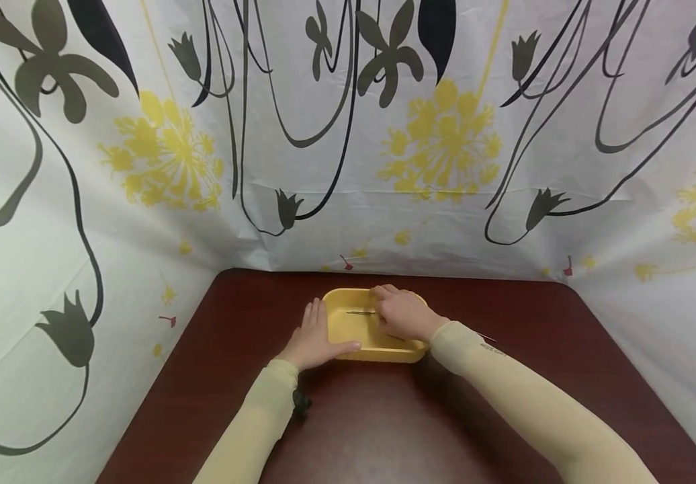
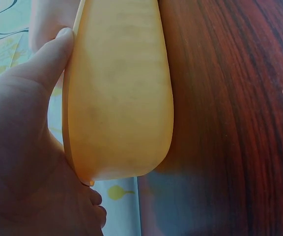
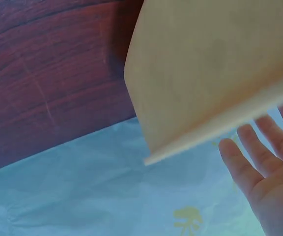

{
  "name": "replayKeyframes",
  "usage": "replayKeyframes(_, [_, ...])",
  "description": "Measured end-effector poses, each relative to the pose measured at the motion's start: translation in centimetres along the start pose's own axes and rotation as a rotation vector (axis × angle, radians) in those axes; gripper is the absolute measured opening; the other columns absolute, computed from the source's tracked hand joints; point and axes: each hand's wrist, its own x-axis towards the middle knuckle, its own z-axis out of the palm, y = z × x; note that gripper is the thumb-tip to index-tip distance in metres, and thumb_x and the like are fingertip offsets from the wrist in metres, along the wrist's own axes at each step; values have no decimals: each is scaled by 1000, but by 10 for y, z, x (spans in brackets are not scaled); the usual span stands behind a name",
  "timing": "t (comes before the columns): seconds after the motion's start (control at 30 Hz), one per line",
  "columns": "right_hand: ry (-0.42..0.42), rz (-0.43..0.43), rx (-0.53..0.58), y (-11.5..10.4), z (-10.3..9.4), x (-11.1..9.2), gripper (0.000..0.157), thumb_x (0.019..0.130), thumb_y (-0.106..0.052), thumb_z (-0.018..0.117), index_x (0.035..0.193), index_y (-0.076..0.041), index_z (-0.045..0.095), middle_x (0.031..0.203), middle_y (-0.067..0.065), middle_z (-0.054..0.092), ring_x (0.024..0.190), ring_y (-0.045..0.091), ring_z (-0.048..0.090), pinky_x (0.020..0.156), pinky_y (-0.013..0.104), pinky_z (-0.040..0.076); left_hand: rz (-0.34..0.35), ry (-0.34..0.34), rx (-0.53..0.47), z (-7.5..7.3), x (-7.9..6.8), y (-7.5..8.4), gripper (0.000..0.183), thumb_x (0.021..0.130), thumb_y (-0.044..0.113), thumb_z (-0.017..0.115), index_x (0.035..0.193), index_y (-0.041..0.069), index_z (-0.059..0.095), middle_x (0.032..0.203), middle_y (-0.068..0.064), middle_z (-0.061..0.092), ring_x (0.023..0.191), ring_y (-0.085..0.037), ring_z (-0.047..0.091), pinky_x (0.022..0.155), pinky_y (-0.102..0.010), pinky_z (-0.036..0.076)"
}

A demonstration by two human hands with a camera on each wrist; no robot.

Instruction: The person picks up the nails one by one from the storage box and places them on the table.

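Note:
A shallow yellow plastic tray (image 1: 348, 354) rests on the dark table. My left hand (image 1: 314, 341) lies against its left end, fingers straight and spread along the side. In the left wrist view, the left thumb (image 2: 58, 51) touches the rim. My right hand (image 1: 405, 314) reaches over the tray's right half with fingers bent down into it. A thin dark stick (image 1: 360, 312) lies beside these fingers, and another thin dark piece (image 1: 398, 337) shows below the hand. The right thumb and index fingertip are hidden; I cannot tell whether they pinch anything. Several loosely bent right fingers (image 3: 242, 169) appear beyond the rim.
The dark reddish-brown wooden table (image 1: 251, 316) has rounded far corners. A white curtain (image 1: 336, 168) with floral print hangs around its back and sides. One thin line-like piece (image 1: 486, 337) shows just beyond the right sleeve. A small black device (image 1: 301, 402) sits at the left wrist.

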Motion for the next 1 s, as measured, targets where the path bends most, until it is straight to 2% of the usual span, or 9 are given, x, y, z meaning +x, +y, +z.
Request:
replayKeyframes(0.07, [-8, 14, 9, 1, -4, -2, 24, 80, -14, 72, 64, -20, 55, 131, 13, 59, 122, 29, 55, 77, 42, 55, 1, 2, -4, -1, 0, 1, 131, 75, 79, 67, 161, 2, 4, 168, -15, 0, 153, -30, -2, 112, -63, 26])
replayKeyframes(0.13, [-21, 26, 15, 4, -7, -4, 25, 80, -17, 73, 64, -22, 54, 135, 13, 58, 127, 31, 53, 86, 47, 54, -1, 1, -4, -1, 0, 1, 130, 77, 76, 68, 161, 2, 3, 168, -15, 0, 153, -29, -2, 112, -62, 26])
replayKeyframes(0.3, [-57, 58, 45, 11, -11, -11, 25, 82, -21, 77, 66, -23, 57, 144, 14, 53, 137, 35, 45, 110, 57, 35, 1, 3, -7, 0, -1, 2, 129, 77, 76, 68, 161, 2, 4, 168, -16, 1, 153, -30, -1, 111, -63, 26])
replayKeyframes(0.4, [-64, 63, 45, 16, -14, -16, 23, 84, -21, 77, 69, -23, 60, 147, 13, 50, 140, 36, 41, 112, 60, 28, 4, 5, -11, 0, -1, 0, 129, 77, 76, 68, 161, 1, 4, 168, -17, 1, 153, -31, 0, 111, -63, 26])
replayKeyframes(0.6, [-70, 80, 21, 27, -24, -29, 21, 84, -21, 76, 70, -27, 61, 151, 11, 46, 144, 36, 35, 113, 63, 23, 14, 6, -21, 2, 0, 0, 130, 76, 76, 68, 161, 2, 3, 168, -16, 0, 153, -30, -2, 111, -64, 26])
replayKeyframes(0.83, [-69, 118, 80, 38, -43, -44, 26, 85, -19, 75, 71, -29, 56, 153, 13, 44, 146, 35, 30, 113, 68, 16, 1, -7, -31, 3, 1, -3, 132, 75, 78, 68, 161, 5, 0, 168, -13, -4, 153, -27, -6, 112, -63, 26])
replayKeyframes(1.0, [-82, 160, 100, 49, -52, -54, 27, 83, -17, 74, 69, -28, 54, 153, 13, 44, 145, 36, 31, 113, 69, 13, 19, 2, -33, 1, 0, -1, 130, 77, 74, 70, 161, 3, 2, 168, -15, -2, 153, -30, -3, 111, -64, 27])
